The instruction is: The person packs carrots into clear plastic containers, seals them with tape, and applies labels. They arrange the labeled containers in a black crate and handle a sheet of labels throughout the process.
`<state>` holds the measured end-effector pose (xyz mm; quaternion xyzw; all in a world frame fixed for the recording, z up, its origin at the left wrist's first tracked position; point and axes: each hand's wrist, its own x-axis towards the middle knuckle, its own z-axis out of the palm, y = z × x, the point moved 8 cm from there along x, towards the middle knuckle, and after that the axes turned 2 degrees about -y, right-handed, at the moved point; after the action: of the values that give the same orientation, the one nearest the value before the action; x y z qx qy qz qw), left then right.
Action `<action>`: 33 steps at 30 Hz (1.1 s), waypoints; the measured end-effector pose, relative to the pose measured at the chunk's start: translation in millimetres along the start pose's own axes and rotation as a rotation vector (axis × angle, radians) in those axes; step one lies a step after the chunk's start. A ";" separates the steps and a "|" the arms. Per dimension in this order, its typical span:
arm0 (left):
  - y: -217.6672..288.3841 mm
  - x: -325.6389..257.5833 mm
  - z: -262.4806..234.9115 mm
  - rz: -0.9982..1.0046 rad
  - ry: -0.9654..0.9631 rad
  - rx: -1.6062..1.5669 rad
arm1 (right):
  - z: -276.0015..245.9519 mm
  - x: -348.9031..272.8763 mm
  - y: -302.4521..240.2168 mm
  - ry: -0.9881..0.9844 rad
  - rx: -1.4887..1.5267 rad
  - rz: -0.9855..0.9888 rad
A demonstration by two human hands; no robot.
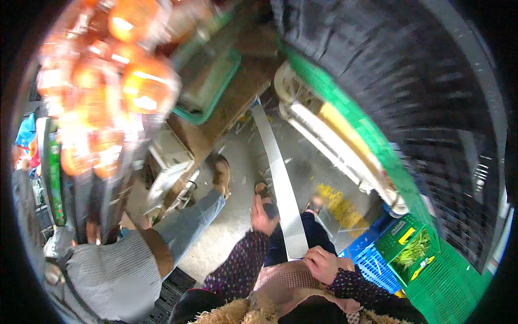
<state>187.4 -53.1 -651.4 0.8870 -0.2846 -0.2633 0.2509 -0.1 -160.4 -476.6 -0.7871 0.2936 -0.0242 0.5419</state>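
A long flat grey-white strip (279, 173) runs from my lap away over the floor to the dark tabletop edge. My right hand (322, 264) pinches its near end between thumb and fingers. To the left of the strip, my left hand (263, 218) is closed beside a small dark thing (271, 210). Whether that dark thing is in its grip or behind it is hard to make out. Below the hands lies a pink checked cloth (280, 276) over my lap.
Blurred orange round fruits in clear plastic (129, 70) fill the upper left. Another person's grey knit sleeve (110, 264) and jeans (191, 224) are at left. A large black crate (388, 70) looms at right. A green crate (388, 248) holds green vegetables. Yellow scraps (340, 205) litter the floor.
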 end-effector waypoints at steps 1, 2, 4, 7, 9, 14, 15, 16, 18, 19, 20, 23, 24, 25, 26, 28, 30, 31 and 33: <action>63.7 -21.7 -47.9 0.051 0.012 -0.017 | -39.5 -9.4 -48.4 -0.025 -0.015 -0.093; 116.0 -36.0 -86.7 0.122 0.025 -0.043 | -64.9 -11.9 -81.0 -0.018 -0.060 -0.154; 225.4 -52.0 -153.7 0.475 0.025 0.024 | -127.6 -7.1 -162.7 0.103 -0.115 -0.315; 362.7 -94.0 -256.2 0.752 0.019 -0.230 | -221.0 -22.9 -290.0 0.269 -0.145 -0.630; 419.2 -110.0 -306.9 0.711 -0.018 -0.480 | -276.1 -34.1 -364.2 0.329 -0.186 -0.861; 499.7 -116.8 -337.8 0.550 -0.297 -0.933 | -350.0 -49.8 -411.1 0.539 -0.313 -0.959; 499.3 -117.0 -331.1 0.522 -0.331 -0.965 | -353.6 -50.0 -406.4 0.556 -0.322 -0.912; 497.9 -115.3 -325.3 0.494 -0.364 -0.996 | -356.9 -48.2 -402.9 0.572 -0.330 -0.867; 496.7 -113.2 -323.1 0.426 -0.370 -1.013 | -359.9 -35.9 -389.9 0.516 -0.237 -0.734; 495.5 -109.0 -321.7 0.393 -0.385 -1.014 | -358.7 -26.9 -380.0 0.485 -0.188 -0.660; 494.0 -104.0 -321.3 0.361 -0.401 -1.014 | -358.1 -15.1 -371.2 0.465 -0.111 -0.637; 499.7 -83.2 -320.9 0.316 -0.417 -1.006 | -358.7 15.8 -354.9 0.441 0.134 -0.528; 498.3 -74.1 -322.8 0.307 -0.411 -1.004 | -356.5 26.7 -354.1 0.403 0.108 -0.490; 497.4 -61.6 -321.2 0.332 -0.395 -1.073 | -355.8 36.6 -353.7 0.366 0.083 -0.454; 493.1 -48.3 -322.8 0.344 -0.374 -1.056 | -353.3 48.3 -354.7 0.328 0.058 -0.419; 484.9 -28.4 -329.4 0.303 -0.367 -1.105 | -345.9 67.2 -366.5 0.290 -0.042 -0.506; 475.0 -3.4 -335.4 0.273 -0.376 -1.097 | -338.3 92.1 -374.6 0.319 -0.123 -0.589; 468.4 10.8 -339.6 0.257 -0.380 -1.100 | -331.6 106.1 -378.9 0.311 -0.167 -0.554; 449.2 35.9 -348.1 0.173 -0.387 -1.147 | -315.0 139.8 -386.1 0.256 -0.223 -0.577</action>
<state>257.4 -293.0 -139.8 0.5203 -0.2088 -0.5095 0.6528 171.6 -400.3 -51.3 -0.8829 0.1249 -0.2429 0.3819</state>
